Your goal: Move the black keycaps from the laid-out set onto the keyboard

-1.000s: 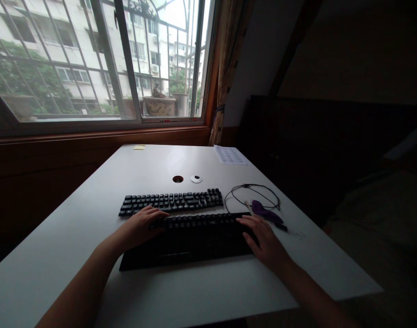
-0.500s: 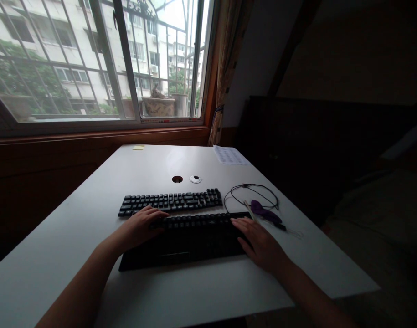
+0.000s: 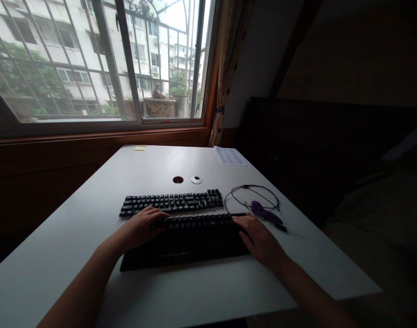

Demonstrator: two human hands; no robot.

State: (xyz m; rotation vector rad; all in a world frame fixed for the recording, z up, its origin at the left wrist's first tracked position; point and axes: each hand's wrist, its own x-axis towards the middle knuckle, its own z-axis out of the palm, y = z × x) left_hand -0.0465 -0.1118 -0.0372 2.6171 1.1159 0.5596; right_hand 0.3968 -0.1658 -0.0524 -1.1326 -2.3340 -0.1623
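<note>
A black keyboard lies near the front of the white desk. One row of keycaps shows along its far edge, and the rest of its surface looks dark and bare. Over its left end rests my left hand, fingers stretched out towards the far edge. My right hand lies at the right end, its fingers extended and the thumb apart. Just behind the keyboard, several rows of loose black keycaps sit on the desk.
A black cable loops at the right, beside a purple object and a thin wire tool. Farther back are a round cable hole, its white cover, a printed sheet and a yellow note.
The view has shifted very slightly. Both hands stay at the keyboard's two ends; the keyboard and loose keycaps keep their places.
</note>
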